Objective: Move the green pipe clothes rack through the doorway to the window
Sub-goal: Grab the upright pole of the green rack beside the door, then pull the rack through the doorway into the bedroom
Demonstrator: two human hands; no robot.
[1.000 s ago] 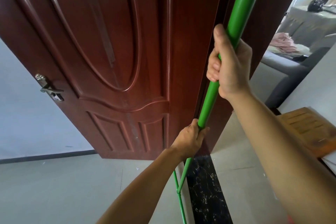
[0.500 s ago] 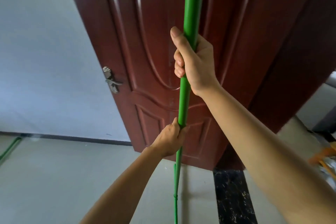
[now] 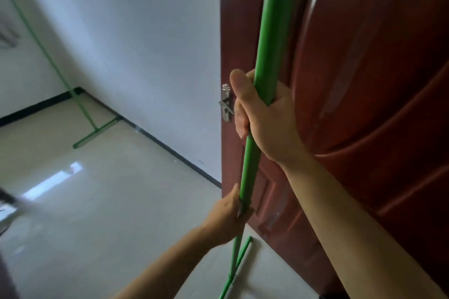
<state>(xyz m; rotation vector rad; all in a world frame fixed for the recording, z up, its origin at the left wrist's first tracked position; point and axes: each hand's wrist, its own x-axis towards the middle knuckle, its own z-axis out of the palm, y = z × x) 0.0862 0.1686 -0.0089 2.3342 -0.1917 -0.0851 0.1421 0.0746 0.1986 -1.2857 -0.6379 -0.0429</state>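
The near upright of the green pipe clothes rack (image 3: 269,31) runs almost vertically through the middle of the view, close in front of the dark red door (image 3: 364,104). My right hand (image 3: 262,114) grips this pipe at mid height. My left hand (image 3: 228,218) grips it lower down. Below my left hand the pipe meets its green foot bar (image 3: 239,264) on the floor. The rack's far upright (image 3: 48,56) and far foot stand at the left, near the wall corner. No window is in view.
The door's edge with a silver handle (image 3: 226,104) sits just left of my right hand. A white wall (image 3: 145,43) with a black skirting runs behind. Pale tiled floor (image 3: 109,201) spreads to the left. A blurred dark object shows at the left edge.
The view has swung left: the doorway opening, sofa and wooden stool have gone out of sight, and the wall, floor and the rack's far leg have come in. Both hands hold the pipe as before.
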